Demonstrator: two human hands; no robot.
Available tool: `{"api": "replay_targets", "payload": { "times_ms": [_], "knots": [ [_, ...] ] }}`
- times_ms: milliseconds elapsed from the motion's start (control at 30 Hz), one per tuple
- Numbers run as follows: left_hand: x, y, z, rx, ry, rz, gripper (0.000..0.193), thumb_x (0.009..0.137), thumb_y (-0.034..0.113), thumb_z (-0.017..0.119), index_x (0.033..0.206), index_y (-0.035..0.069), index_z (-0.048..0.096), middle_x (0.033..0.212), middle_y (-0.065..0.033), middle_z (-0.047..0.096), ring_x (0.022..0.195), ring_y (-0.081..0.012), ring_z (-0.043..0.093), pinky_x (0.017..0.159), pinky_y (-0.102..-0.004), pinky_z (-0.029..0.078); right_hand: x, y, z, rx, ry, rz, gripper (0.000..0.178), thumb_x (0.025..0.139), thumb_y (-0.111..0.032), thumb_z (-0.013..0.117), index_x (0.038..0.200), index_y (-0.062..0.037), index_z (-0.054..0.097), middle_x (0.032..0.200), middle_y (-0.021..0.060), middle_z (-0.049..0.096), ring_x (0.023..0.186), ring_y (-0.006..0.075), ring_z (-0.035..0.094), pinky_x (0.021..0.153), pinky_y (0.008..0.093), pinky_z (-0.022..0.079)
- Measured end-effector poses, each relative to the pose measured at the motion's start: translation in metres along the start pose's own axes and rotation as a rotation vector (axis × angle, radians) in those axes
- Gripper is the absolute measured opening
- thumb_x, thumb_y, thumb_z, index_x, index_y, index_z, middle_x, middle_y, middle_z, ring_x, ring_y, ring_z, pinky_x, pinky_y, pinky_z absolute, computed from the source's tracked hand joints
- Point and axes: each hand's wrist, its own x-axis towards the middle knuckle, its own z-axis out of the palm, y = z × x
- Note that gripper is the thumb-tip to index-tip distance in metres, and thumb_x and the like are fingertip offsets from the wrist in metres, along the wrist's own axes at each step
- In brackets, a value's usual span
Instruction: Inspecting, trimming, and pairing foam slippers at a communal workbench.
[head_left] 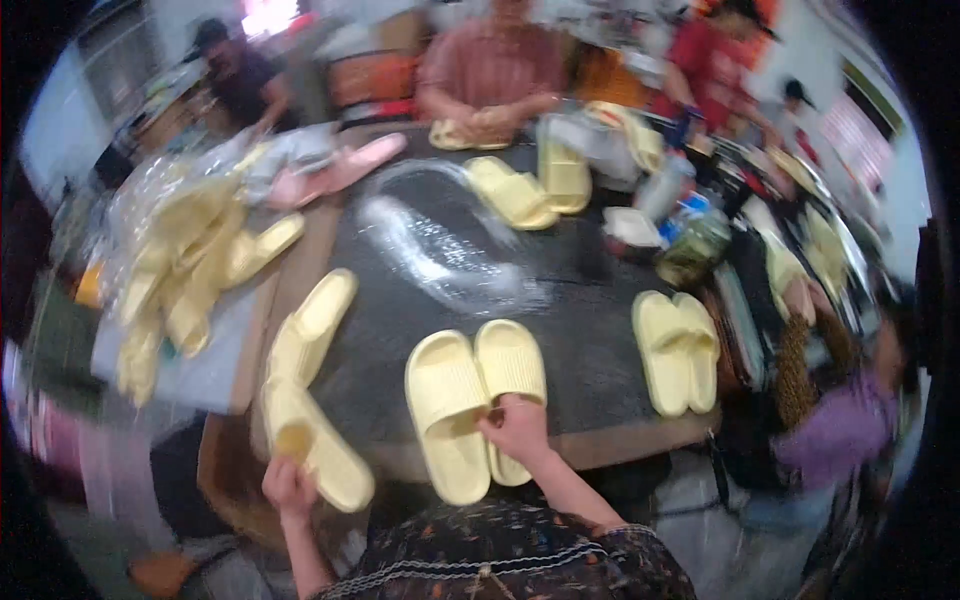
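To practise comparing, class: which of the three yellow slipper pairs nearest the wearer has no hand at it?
The rightmost pair: the left hand is at the leftmost pair, the right hand at the middle pair.

"What stands on the right of the table (592, 345)?"
"A greenish jar (693, 250), near a clear bottle (662, 190) and a small white container (631, 227)."
"Who's around?"
"Across, a person in pink (497, 65); farther right, someone in red (703, 72); nearer, a purple sleeve (840, 432)."
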Motion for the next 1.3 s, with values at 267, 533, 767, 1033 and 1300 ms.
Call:
{"api": "replay_targets", "payload": {
  "times_ms": [267,533,767,1033,1300],
  "knots": [
    [0.01,-0.022,0.027,0.168,-0.186,-0.052,0.01,0.08,0.003,0.061,0.077,0.001,0.052,0.082,-0.0152,0.056,0.074,-0.0343,0.057,0.063,-0.0424,0.047,-0.025,0.047,-0.121,-0.411,0.451,0.279,0.024,0.07,-0.022,0.072,0.087,-0.0075,0.062,0.077,0.0105,0.065,0.07,0.0294,0.063,0.064,0.0419,0.051],
    [0.042,-0.015,0.054,0.213,0.145,-0.084,0.018,0.083,0.007,0.063,0.1,0.001,0.06,0.097,-0.0165,0.061,0.089,-0.0359,0.06,0.078,-0.0427,0.049,0.011,0.09,-0.243,-0.613,0.578,0.683,0.027,0.084,-0.032,0.065,0.09,-0.0054,0.062,0.085,0.0142,0.067,0.077,0.032,0.066,0.069,0.0435,0.052],
    [0.11,-0.025,0.061,0.324,-0.141,-0.632,0.068,0.077,0.035,0.073,0.133,0.004,0.048,0.123,-0.0237,0.054,0.118,-0.0414,0.048,0.098,-0.0476,0.039,0.016,0.162,-0.259,-0.392,0.555,0.775,0.045,0.081,-0.033,0.069,0.102,0.0057,0.058,0.1,0.0281,0.063,0.099,0.043,0.059,0.084,0.0479,0.047],
    [0.109,-0.062,0.079,0.066,-0.446,-0.472,0.083,0.066,0.03,0.082,0.138,0.008,0.045,0.124,-0.0225,0.057,0.12,-0.0412,0.047,0.106,-0.0459,0.034,-0.015,0.104,-0.167,-0.41,0.885,0.18,0.036,0.082,-0.017,0.069,0.111,0.0008,0.059,0.1,0.0161,0.06,0.09,0.0316,0.058,0.08,0.0412,0.047],
    [0.066,-0.008,0.024,-0.045,-0.586,-0.357,0.072,0.059,0.016,0.084,0.126,0.01,0.057,0.131,-0.0141,0.053,0.128,-0.036,0.038,0.106,-0.045,0.035,0.015,0.029,-0.074,0.092,0.362,-0.092,0.02,0.081,-0.005,0.068,0.101,-0.0044,0.066,0.095,0.0071,0.065,0.084,0.0179,0.06,0.07,0.0283,0.047]
  ]
}}
